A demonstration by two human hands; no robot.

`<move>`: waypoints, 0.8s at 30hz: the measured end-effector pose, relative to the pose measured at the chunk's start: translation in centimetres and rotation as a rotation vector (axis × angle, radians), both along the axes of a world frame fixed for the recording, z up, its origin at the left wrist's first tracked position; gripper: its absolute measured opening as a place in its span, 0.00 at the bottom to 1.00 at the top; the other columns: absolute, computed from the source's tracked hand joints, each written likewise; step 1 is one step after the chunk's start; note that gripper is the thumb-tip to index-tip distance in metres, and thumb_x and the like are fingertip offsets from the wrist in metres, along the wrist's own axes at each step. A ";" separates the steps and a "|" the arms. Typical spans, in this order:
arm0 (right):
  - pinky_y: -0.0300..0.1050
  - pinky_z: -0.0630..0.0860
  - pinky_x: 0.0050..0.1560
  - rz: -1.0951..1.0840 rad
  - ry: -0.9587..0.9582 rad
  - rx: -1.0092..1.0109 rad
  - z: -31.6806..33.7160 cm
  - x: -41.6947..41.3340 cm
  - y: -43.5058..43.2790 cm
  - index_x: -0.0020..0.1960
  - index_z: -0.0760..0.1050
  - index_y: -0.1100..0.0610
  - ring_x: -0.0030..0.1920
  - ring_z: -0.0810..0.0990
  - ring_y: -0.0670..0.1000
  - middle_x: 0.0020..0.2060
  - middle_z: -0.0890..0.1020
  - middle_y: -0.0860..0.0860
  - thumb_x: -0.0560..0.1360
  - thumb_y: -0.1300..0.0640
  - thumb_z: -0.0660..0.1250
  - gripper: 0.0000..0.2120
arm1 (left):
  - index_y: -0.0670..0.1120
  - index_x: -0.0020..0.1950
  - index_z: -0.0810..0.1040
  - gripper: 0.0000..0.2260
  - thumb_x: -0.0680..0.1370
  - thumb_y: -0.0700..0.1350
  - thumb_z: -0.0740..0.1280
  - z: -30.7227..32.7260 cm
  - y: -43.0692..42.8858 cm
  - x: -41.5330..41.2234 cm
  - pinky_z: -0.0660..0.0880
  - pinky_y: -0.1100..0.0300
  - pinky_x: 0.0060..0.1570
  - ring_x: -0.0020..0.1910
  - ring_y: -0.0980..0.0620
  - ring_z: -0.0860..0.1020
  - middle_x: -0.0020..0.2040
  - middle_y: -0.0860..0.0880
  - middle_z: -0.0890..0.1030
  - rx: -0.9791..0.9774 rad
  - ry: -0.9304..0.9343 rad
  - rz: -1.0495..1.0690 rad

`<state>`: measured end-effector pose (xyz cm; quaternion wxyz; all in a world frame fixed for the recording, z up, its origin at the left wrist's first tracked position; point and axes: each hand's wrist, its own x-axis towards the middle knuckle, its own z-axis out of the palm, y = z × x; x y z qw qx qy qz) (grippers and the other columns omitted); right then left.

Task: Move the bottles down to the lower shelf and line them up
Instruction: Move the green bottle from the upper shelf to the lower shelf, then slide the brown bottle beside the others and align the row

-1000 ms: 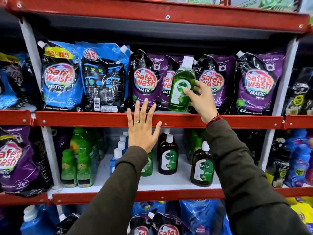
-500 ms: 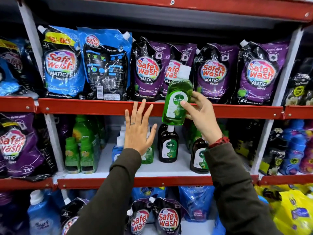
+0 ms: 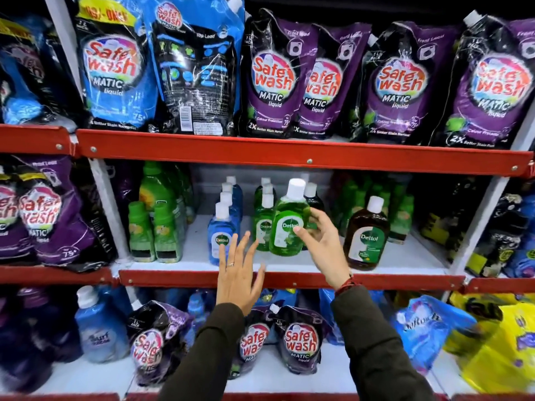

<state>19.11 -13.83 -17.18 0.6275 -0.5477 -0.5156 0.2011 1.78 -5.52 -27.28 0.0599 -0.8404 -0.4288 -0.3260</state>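
**Green bottle nearly set down**

The right hand (image 3: 321,241) pinches a clear green plastic bottle with a white cap (image 3: 288,219), tilted, just above the white lower shelf (image 3: 405,263), in front of a smaller green bottle (image 3: 264,224). The left hand (image 3: 237,273) hovers spread, holding nothing. Next, I'd judge: stand it upright between the blue bottle (image 3: 221,235) and the brown bottle (image 3: 366,235).

The held bottle (image 3: 288,224) is clear green with a white cap and a white-and-green label. The bottle (image 3: 366,235) toward the shelf's right end is dark brown, the one (image 3: 221,235) at left blue. The shelf edge (image 3: 289,279) is red. The pouches (image 3: 270,76) above are purple and black; both sleeves (image 3: 376,342) are dark olive.
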 end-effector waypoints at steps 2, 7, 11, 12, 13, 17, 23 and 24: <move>0.53 0.79 0.66 -0.012 0.009 -0.018 -1.5 -0.4 1.0 0.67 0.71 0.52 0.65 0.81 0.57 0.66 0.79 0.55 0.78 0.61 0.69 0.18 | 0.48 0.78 0.66 0.27 0.82 0.58 0.50 -1.4 -0.2 0.0 0.42 0.46 0.80 0.82 0.45 0.51 0.82 0.45 0.58 -0.066 0.018 0.015; 0.58 0.77 0.67 -0.025 0.057 -0.068 -4.1 -0.7 3.8 0.66 0.70 0.53 0.64 0.80 0.62 0.67 0.78 0.58 0.79 0.63 0.68 0.18 | 0.50 0.75 0.70 0.29 0.81 0.62 0.47 -3.5 -0.4 -0.4 0.44 0.49 0.80 0.82 0.44 0.56 0.81 0.46 0.63 -0.149 0.007 0.051; 0.55 0.78 0.67 0.002 0.081 -0.102 -5.2 -1.0 6.2 0.68 0.69 0.57 0.65 0.79 0.61 0.63 0.78 0.55 0.78 0.64 0.68 0.20 | 0.50 0.72 0.72 0.28 0.81 0.63 0.48 -3.9 -0.1 -0.5 0.48 0.47 0.79 0.80 0.43 0.61 0.78 0.46 0.69 -0.156 0.034 0.059; 0.52 0.78 0.66 0.013 0.087 -0.110 -5.4 -1.1 6.7 0.68 0.69 0.57 0.65 0.79 0.60 0.60 0.79 0.52 0.78 0.65 0.68 0.20 | 0.49 0.72 0.72 0.28 0.81 0.63 0.48 -3.9 -0.1 -0.5 0.48 0.47 0.79 0.79 0.43 0.62 0.76 0.45 0.70 -0.158 0.043 0.066; 0.48 0.78 0.64 0.023 0.085 -0.116 -5.6 -1.2 7.1 0.67 0.69 0.57 0.65 0.78 0.58 0.57 0.79 0.48 0.78 0.65 0.68 0.19 | 0.49 0.71 0.72 0.28 0.81 0.64 0.48 -3.9 -0.1 -0.4 0.48 0.47 0.78 0.78 0.42 0.64 0.75 0.44 0.71 -0.159 0.047 0.071; 0.52 0.75 0.69 0.022 0.043 -0.137 -6.4 -1.1 8.1 0.69 0.69 0.62 0.66 0.76 0.53 0.60 0.79 0.55 0.78 0.66 0.67 0.21 | 0.48 0.70 0.73 0.29 0.81 0.65 0.48 -4.0 0.0 -0.4 0.48 0.47 0.78 0.77 0.41 0.66 0.74 0.43 0.73 -0.166 0.056 0.081; 0.42 0.73 0.64 0.029 0.043 -0.156 -6.9 -0.8 8.5 0.71 0.67 0.64 0.65 0.73 0.48 0.66 0.77 0.59 0.79 0.65 0.67 0.22 | 0.47 0.69 0.74 0.31 0.80 0.66 0.47 -4.1 0.0 -0.1 0.50 0.45 0.77 0.77 0.40 0.66 0.74 0.42 0.73 -0.170 0.066 0.088; 0.39 0.73 0.63 0.032 0.042 -0.156 -7.1 -0.7 8.6 0.71 0.67 0.64 0.65 0.73 0.48 0.66 0.77 0.59 0.79 0.65 0.67 0.22 | 0.47 0.69 0.74 0.31 0.80 0.66 0.48 -4.1 0.1 -0.1 0.50 0.45 0.78 0.77 0.40 0.66 0.74 0.42 0.73 -0.167 0.067 0.091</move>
